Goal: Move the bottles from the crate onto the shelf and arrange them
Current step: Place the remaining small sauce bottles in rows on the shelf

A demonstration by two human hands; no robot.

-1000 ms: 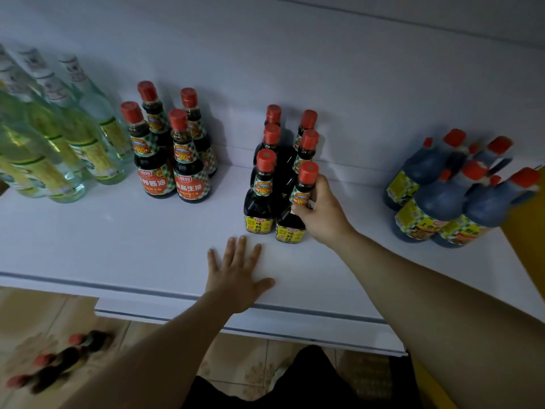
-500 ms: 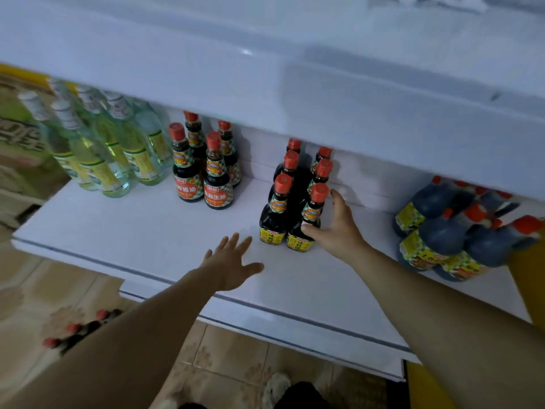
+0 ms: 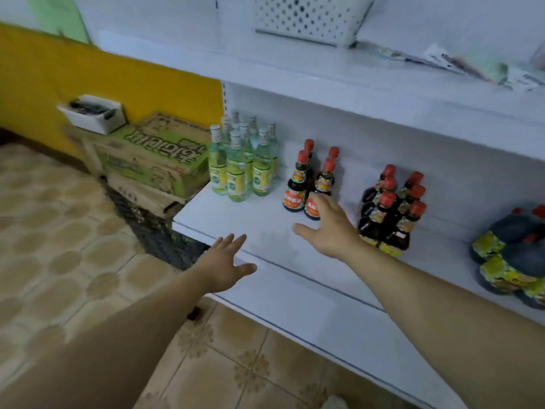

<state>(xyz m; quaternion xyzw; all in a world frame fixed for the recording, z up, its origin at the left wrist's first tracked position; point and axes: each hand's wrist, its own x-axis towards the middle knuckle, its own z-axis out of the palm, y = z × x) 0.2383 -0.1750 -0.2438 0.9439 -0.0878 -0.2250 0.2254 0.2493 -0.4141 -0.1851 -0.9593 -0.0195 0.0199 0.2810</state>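
Fingers (image 3: 322,202) of R hand (image 3: 330,228) are lying straight, gripping nothing, tips at front-right red-label bottle (image 3: 312,208) on shelf (image 3: 265,228); contact unclear. L hand (image 3: 225,261) is hovering slack over shelf edge. Prob. arranging step; next calls for nudging bottle square w/ its group w/o tipping neighbours.

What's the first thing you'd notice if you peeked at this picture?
You'd spot the right hand first, spread open right in front of four dark sauce bottles with red caps, mid-shelf, with the left hand open over the front edge of the white shelf. After that, the bright yellow wall at upper left and the clear bottles at the shelf's left end.
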